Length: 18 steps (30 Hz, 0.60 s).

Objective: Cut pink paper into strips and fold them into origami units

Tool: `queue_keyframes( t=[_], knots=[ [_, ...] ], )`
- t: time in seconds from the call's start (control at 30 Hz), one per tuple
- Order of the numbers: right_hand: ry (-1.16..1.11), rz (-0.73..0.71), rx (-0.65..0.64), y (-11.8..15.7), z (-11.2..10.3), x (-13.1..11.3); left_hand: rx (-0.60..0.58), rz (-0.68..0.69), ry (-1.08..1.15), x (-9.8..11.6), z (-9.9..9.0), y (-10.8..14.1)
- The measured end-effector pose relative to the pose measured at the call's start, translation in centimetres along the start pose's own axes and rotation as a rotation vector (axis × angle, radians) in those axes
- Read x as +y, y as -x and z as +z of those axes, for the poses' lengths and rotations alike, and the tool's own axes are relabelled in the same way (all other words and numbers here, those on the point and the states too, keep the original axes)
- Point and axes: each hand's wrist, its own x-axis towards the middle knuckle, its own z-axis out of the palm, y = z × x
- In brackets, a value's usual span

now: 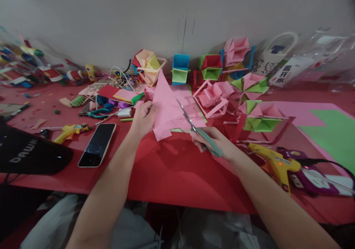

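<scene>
My left hand (144,119) pinches the left edge of a pink sheet of paper (165,106), folded to a tall point and held up off the table. In my right hand (215,140) is a pair of scissors (208,141) with green handles, its blades pointing up and left. The blade tips are just right of the pink paper; whether they touch it I cannot tell. More pink paper (191,105) lies flat behind the scissors, over a green sheet.
Folded paper lanterns (212,94) line the wall side. A phone (97,145) lies left of my left arm, near a yellow glue gun (69,131) and a black object (33,149). Another glue gun (277,164) with a lit orange light sits right of my right arm. Clear bottles (299,57) stand back right.
</scene>
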Motion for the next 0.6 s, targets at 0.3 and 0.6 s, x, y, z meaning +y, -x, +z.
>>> queue_keyframes(
  t=[0.3,0.6],
  knots=[
    [-0.022,0.002,0.051,-0.3,0.1,0.2,-0.167,-0.106,0.078,1.1,0.6,0.5],
    [-0.040,0.019,0.082,-0.4,0.3,0.2,-0.216,-0.151,0.060,1.5,1.0,0.8]
  ],
)
